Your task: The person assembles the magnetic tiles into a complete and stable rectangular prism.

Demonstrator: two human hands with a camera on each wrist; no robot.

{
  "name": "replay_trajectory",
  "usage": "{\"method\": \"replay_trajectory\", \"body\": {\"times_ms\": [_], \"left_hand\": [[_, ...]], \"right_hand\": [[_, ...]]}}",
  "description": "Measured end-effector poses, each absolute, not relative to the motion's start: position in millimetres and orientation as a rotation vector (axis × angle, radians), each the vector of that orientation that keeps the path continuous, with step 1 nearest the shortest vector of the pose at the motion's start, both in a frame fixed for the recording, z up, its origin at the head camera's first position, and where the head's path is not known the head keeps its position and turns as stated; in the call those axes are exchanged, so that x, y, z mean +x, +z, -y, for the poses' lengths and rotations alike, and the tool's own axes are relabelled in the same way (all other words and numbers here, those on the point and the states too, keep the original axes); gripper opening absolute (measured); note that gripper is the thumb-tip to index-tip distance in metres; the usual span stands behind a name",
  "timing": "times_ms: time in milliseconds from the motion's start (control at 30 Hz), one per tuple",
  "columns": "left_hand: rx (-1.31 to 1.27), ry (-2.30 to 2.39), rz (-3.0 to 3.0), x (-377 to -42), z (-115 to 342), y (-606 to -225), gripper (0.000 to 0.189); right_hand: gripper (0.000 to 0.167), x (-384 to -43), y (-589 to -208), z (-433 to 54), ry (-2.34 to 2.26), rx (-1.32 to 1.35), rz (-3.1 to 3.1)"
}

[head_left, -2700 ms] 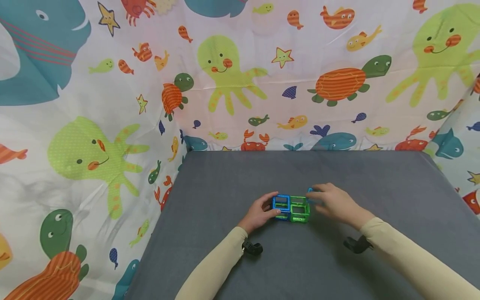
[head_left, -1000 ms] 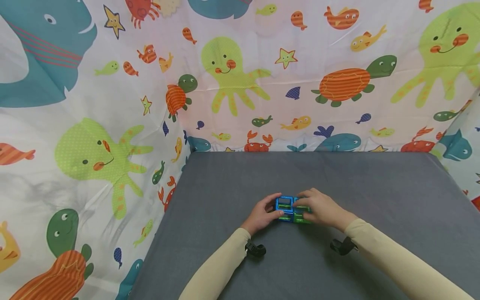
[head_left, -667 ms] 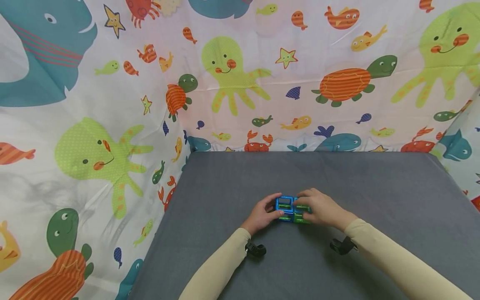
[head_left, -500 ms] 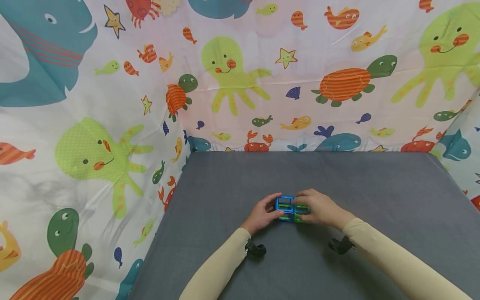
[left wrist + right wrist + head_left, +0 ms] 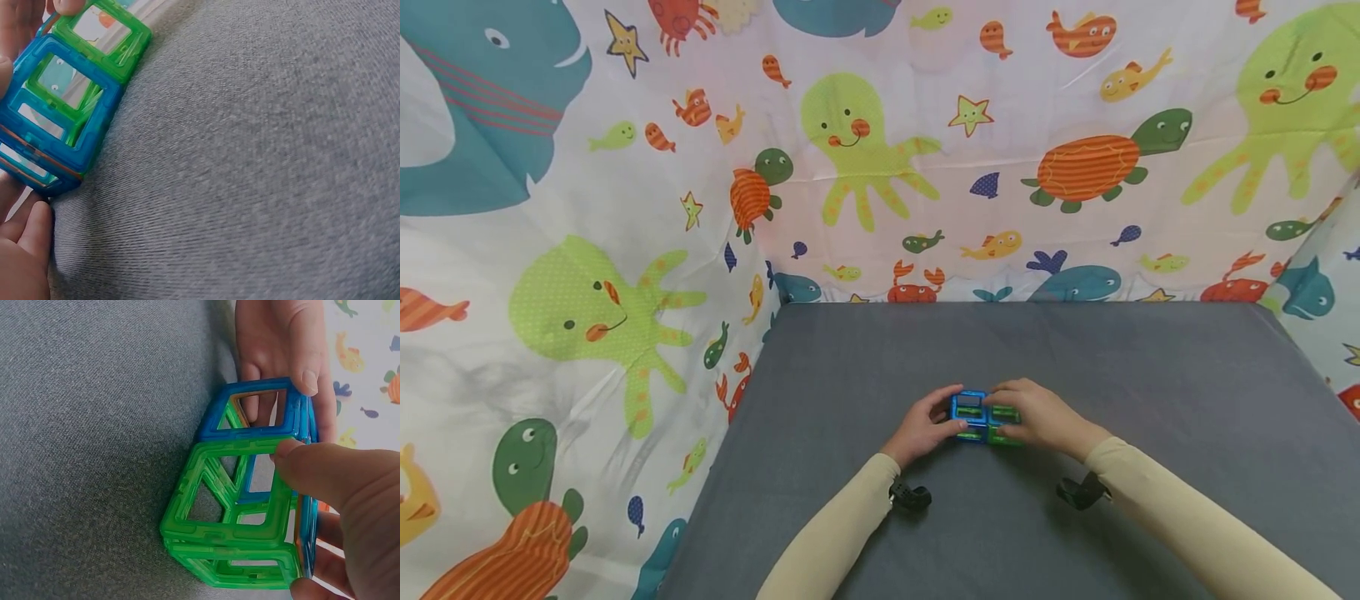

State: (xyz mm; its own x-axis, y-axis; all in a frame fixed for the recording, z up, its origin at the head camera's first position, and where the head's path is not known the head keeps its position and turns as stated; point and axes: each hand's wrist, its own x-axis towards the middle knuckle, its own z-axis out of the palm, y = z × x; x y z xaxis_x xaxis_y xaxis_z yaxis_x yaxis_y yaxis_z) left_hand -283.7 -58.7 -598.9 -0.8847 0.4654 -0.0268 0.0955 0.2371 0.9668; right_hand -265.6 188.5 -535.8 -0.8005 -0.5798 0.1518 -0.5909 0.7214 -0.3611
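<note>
Two joined open-frame cubes of magnetic tiles sit on the grey surface, a blue cube (image 5: pixel 62 103) at left and a green cube (image 5: pixel 231 506) at right. A blue square tile (image 5: pixel 306 531) covers the green cube's top. My left hand (image 5: pixel 921 427) holds the blue cube from the left, thumb at its near side and fingers at the far side. With thumb on the near face and fingers behind, my right hand (image 5: pixel 1048 419) grips the green cube and its top tile, hiding part of both in the head view.
A grey cloth-covered table (image 5: pixel 865 367) spreads around the cubes. Behind and at the sides hangs a white curtain (image 5: pixel 895 108) printed with sea animals. A dark strap device sits at each wrist, the left one (image 5: pixel 912 497) and the right one (image 5: pixel 1082 492).
Earlier the right hand held a blue tile to the right of the green cube; it has moved left and the tile now lies on top. Over the last second both hands barely move.
</note>
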Motion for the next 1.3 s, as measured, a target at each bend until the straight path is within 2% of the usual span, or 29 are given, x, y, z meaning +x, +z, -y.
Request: {"method": "replay_trajectory", "body": {"times_ms": [633,800,1100,1300], "left_hand": [[0.540,1.606,-2.207,-292.0,60.1,-589.9,0.056],[0.573,1.463,-2.322,-294.2,60.3,-581.7,0.055],[1.141,0.659,-2.691,-300.8,44.2,-552.1,0.050],[1.311,0.425,-2.740,-301.2,33.3,-539.7,0.044]], "right_hand": [[0.052,-268.2,-535.4,-191.8,0.783,0.912,2.944],[0.055,-266.6,-534.0,-190.8,0.804,0.877,2.962],[0.054,-264.5,-538.7,-193.5,0.785,0.876,2.913],[0.042,-264.2,-543.8,-197.2,0.686,0.971,2.830]]}}
